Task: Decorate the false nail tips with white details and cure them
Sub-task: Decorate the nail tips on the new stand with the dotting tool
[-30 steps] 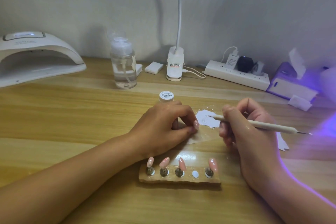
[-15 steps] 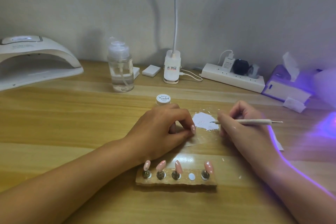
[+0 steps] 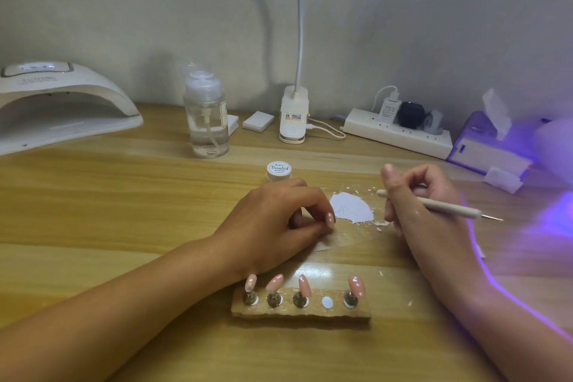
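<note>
Pale wood-grain counter (image 3: 124, 195) runs back to a grey wall. Near its front edge sits the wooden nail stand (image 3: 328, 312), with four pink false nail tips (image 3: 302, 284) upright on it and one slot showing only a white disc. The tip at the stand's right end has white dots.

Just behind the stand, the left hand (image 3: 279, 223) rests knuckles up. Its fingers are curled in and its thumb and forefinger meet at the edge of a clear film (image 3: 344, 239). Whether they pinch anything cannot be told.

Behind the stand's right end, the right hand (image 3: 428, 217) is closed around a cream dotting pen (image 3: 446, 206), thumb lifted. The pen's metal point aims away to the right, and its blunt end is toward a white paint patch (image 3: 352, 206).

Farther behind the stand, a small jar (image 3: 279, 170) has a lid that reads "Painted". Lettering on the nail lamp (image 3: 62, 102), far back to the stand's left, is too blurred to read.
</note>
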`<state>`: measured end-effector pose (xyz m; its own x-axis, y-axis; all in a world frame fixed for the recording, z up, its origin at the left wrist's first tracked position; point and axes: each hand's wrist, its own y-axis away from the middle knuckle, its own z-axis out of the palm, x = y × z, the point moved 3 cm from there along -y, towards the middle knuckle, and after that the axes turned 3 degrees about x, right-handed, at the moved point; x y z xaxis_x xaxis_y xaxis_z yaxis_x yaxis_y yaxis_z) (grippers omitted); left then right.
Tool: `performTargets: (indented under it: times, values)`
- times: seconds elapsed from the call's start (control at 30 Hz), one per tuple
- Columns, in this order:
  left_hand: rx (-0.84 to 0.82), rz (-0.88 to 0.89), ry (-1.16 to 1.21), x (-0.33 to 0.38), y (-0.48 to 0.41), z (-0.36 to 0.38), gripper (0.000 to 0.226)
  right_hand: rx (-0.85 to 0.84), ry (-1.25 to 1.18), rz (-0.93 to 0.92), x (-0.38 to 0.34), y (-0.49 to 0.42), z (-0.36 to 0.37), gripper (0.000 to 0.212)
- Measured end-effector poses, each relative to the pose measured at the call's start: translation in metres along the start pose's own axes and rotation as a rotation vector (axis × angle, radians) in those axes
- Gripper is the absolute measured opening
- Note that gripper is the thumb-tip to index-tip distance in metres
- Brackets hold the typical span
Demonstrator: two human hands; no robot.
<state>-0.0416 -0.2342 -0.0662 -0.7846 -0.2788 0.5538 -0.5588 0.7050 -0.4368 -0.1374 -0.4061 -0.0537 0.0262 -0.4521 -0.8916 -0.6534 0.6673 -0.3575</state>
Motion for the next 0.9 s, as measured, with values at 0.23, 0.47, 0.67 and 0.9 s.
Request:
performTargets:
  times: [0.23, 0.47, 0.67, 0.9]
  values:
    - [-0.005, 0.002, 0.012, 0.000, 0.000, 0.000, 0.008, 0.008, -0.247, 0.030, -0.010, 0.002, 0.001, 0.033]
    - [0.016, -0.001, -0.022, -0.001, 0.000, -0.001, 0.010, -0.194, -0.399, 0.188, -0.006, 0.019, 0.017, 0.028]
    - [0.015, -0.023, -0.023, -0.002, 0.000, -0.001, 0.020, -0.211, -0.310, 0.167, -0.007, 0.019, 0.018, 0.033]
    - [0.028, -0.024, -0.017, -0.004, -0.001, 0.001, 0.006, -0.259, -0.225, 0.160, -0.006, 0.020, 0.021, 0.016]
